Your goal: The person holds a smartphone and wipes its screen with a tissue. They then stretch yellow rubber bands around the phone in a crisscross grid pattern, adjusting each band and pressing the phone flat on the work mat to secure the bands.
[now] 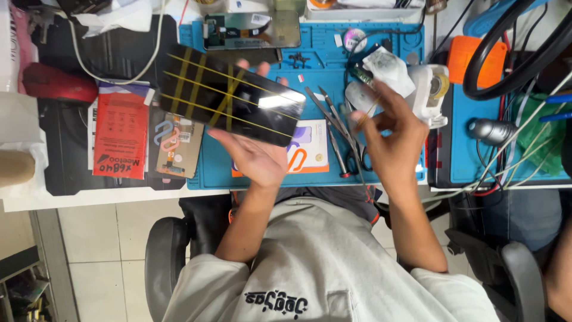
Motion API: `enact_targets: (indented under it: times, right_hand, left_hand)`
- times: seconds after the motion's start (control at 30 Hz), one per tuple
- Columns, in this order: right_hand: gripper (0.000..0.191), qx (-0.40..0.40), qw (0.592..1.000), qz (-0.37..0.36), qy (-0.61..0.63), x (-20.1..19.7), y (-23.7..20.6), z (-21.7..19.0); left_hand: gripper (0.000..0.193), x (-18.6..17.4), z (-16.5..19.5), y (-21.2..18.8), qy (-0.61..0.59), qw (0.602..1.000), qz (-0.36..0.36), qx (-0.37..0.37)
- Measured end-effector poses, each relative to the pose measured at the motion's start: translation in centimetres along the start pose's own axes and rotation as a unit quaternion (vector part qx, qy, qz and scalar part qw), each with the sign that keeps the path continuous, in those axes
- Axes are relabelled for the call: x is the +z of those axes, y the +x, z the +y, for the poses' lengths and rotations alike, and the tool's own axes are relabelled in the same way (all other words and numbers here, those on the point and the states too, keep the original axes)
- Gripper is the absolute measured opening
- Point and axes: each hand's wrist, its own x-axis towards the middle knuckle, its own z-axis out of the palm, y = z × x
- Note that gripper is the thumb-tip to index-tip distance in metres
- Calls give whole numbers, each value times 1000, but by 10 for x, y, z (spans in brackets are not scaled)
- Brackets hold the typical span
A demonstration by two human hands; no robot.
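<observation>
Head view: my left hand [253, 156] lies palm up, fingers cupped under a black phone [231, 95] crossed by yellow rubber bands [223, 98]. The phone's long axis runs left-far to right-near above the blue mat [381, 50]. My right hand [390, 140] hovers beside it, pinching a rubber band [364, 113].

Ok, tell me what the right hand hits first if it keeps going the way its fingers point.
Probably the white crumpled wrapper just past the right hand, though height above the mat is unclear.
</observation>
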Motion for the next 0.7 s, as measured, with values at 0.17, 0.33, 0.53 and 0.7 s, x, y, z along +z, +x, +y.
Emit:
enact_targets:
  times: [0.17,0.33,0.53,0.7]
  right_hand:
    - [38,173,950,-94,242,10,1,13]
    - [17,181,926,-151,295,13,17,32]
    - [11,8,966,-146,213,-32,25,9]
    - [12,-107,966,-233,28,-58,32,-24]
  left_hand:
    - [85,10,-5,-23,53,998,-38,-17]
    - [94,18,7,-26,56,994,-75,-51]
    - [113,21,74,33,-14,917,-228,-326]
    - [96,12,81,65,83,718,-417,-552]
